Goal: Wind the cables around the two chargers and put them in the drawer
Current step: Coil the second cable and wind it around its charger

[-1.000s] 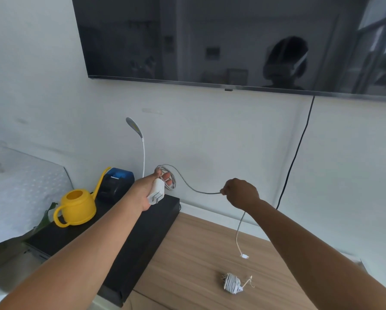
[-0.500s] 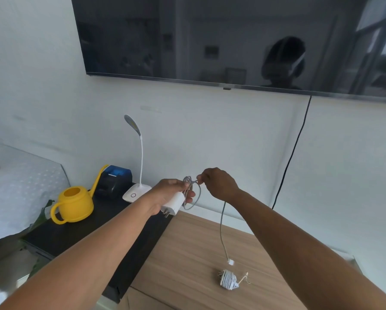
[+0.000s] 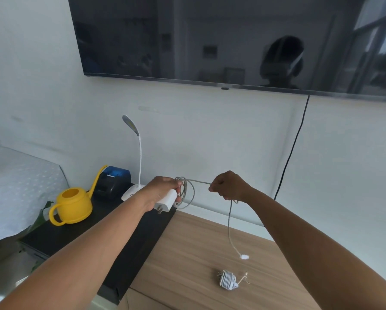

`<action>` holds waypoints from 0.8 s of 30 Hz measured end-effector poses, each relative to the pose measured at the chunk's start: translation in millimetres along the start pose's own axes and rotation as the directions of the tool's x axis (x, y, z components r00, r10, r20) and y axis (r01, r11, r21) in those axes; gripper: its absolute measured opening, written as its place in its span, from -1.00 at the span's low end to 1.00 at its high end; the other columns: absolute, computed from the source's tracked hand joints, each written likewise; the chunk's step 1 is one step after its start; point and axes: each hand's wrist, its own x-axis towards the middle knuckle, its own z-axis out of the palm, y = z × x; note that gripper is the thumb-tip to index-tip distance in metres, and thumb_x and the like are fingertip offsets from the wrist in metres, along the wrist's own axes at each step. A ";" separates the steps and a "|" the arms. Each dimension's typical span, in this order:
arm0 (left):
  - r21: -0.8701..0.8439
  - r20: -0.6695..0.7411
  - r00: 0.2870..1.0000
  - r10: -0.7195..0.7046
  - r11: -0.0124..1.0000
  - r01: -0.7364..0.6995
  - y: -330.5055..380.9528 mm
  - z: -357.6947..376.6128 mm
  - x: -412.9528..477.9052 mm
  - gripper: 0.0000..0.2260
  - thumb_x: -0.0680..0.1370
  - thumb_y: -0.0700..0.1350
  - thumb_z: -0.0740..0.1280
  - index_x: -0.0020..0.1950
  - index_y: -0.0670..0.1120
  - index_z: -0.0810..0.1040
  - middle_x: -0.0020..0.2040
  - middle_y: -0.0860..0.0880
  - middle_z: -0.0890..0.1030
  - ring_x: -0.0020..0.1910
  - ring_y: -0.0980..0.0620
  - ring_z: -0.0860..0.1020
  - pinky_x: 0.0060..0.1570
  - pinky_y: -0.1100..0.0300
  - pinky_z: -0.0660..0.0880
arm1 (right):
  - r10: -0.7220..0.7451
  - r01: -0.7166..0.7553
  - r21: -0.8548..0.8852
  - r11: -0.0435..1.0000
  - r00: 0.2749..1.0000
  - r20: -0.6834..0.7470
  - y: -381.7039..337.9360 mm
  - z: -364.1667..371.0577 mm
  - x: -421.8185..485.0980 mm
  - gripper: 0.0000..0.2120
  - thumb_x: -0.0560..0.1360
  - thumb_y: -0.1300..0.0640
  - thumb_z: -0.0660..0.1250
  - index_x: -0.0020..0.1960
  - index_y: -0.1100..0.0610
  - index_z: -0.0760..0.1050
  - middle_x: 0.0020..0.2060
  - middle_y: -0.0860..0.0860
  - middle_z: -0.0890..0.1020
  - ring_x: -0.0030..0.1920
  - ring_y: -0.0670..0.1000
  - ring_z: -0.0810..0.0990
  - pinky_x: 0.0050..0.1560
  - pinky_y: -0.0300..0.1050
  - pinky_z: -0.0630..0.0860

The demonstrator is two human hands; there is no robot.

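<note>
The left hand (image 3: 163, 190) clasps a charger (image 3: 167, 201), prongs angled down toward the camera, loops half-hidden behind its fingers. The right hand (image 3: 229, 185) pinches the cable (image 3: 230, 222) taut between both; its tail hangs below. A wound charger (image 3: 226, 280) lies on the bench (image 3: 187, 253) beneath

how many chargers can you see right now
2: one white charger held in the left hand, cable partly looped; one wound charger lying on the wooden top. More may be hidden.
</note>
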 end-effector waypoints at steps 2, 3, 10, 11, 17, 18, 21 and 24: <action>-0.030 -0.029 0.999 -0.021 0.999 0.020 0.4 -5.2 1.1 -0.73 0.54 0.03 0.40 -0.22 -0.14 0.58 -0.28 -0.18 0.67 -0.46 -0.01 0.61 -0.47 0.28 0.46 | 0.041 -0.042 0.050 0.998 0.999 0.023 6.6 -1.9 -0.8 -0.87 0.45 0.17 0.36 -0.14 0.24 0.59 -0.44 0.03 0.53 -0.50 -0.02 0.54 -0.46 -0.25 0.37; -0.052 -0.050 0.998 -0.032 0.998 0.029 0.7 -7.2 1.8 -0.72 0.54 0.04 0.39 -0.25 -0.13 0.57 -0.27 -0.18 0.67 -0.46 -0.02 0.60 -0.48 0.29 0.45 | 0.053 -0.054 0.057 0.997 0.998 0.028 9.1 -2.4 -1.8 -0.88 0.46 0.17 0.35 -0.13 0.23 0.59 -0.45 0.03 0.54 -0.48 -0.02 0.58 -0.45 -0.25 0.38; -0.178 -0.139 0.987 -0.084 0.982 0.058 1.3 -17.1 3.1 -0.70 0.57 -0.04 0.36 -0.31 -0.16 0.54 -0.30 -0.22 0.63 -0.47 -0.03 0.60 -0.57 0.29 0.44 | -0.001 0.019 0.068 0.998 0.967 -0.256 29.4 -1.5 9.2 -0.84 0.47 0.12 0.42 -0.28 0.00 0.57 -0.21 0.01 0.61 -0.21 -0.08 0.53 -0.16 -0.22 0.43; -0.181 -0.142 0.986 -0.088 0.982 0.062 0.4 -17.1 3.2 -0.70 0.57 -0.05 0.37 -0.32 -0.16 0.54 -0.31 -0.21 0.63 -0.47 -0.02 0.61 -0.57 0.29 0.44 | -0.032 0.031 -0.008 0.999 0.944 -0.329 31.1 -0.3 11.8 -0.82 0.48 0.09 0.42 -0.29 -0.07 0.56 -0.14 0.00 0.59 -0.15 -0.09 0.52 -0.08 -0.18 0.44; -0.185 -0.165 0.980 -0.116 0.979 0.084 -1.0 -15.6 3.5 -0.69 0.59 -0.05 0.33 -0.32 -0.15 0.53 -0.40 -0.15 0.63 -0.53 0.01 0.58 -0.59 0.34 0.42 | 0.015 0.016 0.086 0.996 0.936 -0.351 26.9 0.5 10.6 -0.81 0.54 0.29 0.21 -0.02 0.06 0.55 -0.15 -0.04 0.62 -0.41 -0.14 0.65 -0.41 -0.37 0.35; -0.188 -0.169 0.979 -0.117 0.978 0.085 -1.3 -16.3 3.0 -0.69 0.60 -0.05 0.32 -0.32 -0.15 0.52 -0.41 -0.14 0.62 -0.56 0.03 0.57 -0.60 0.36 0.40 | 0.031 0.014 0.125 0.992 0.936 -0.352 28.0 0.2 10.0 -0.81 0.53 0.29 0.24 0.03 0.07 0.54 -0.19 -0.03 0.61 -0.43 -0.12 0.65 -0.44 -0.36 0.35; -0.192 -0.187 0.973 -0.135 0.976 0.099 -3.4 -20.5 3.9 -0.68 0.60 -0.04 0.31 -0.31 -0.14 0.51 -0.44 -0.11 0.62 -0.57 0.07 0.58 -0.61 0.37 0.39 | 0.043 -0.004 0.112 0.994 0.935 -0.351 29.7 -1.3 8.1 -0.84 0.48 0.24 0.38 0.06 0.12 0.55 -0.31 -0.05 0.57 -0.54 -0.14 0.57 -0.38 -0.27 0.43; -0.211 -0.201 0.969 -0.143 0.972 0.100 -3.4 -23.4 4.3 -0.70 0.60 -0.04 0.32 -0.29 -0.14 0.51 -0.33 -0.14 0.63 -0.57 0.08 0.59 -0.63 0.37 0.38 | 0.041 -0.027 0.046 0.999 0.944 -0.327 29.2 -1.9 6.8 -0.85 0.43 0.14 0.47 -0.03 0.10 0.56 -0.28 -0.02 0.56 -0.54 -0.10 0.53 -0.39 -0.24 0.43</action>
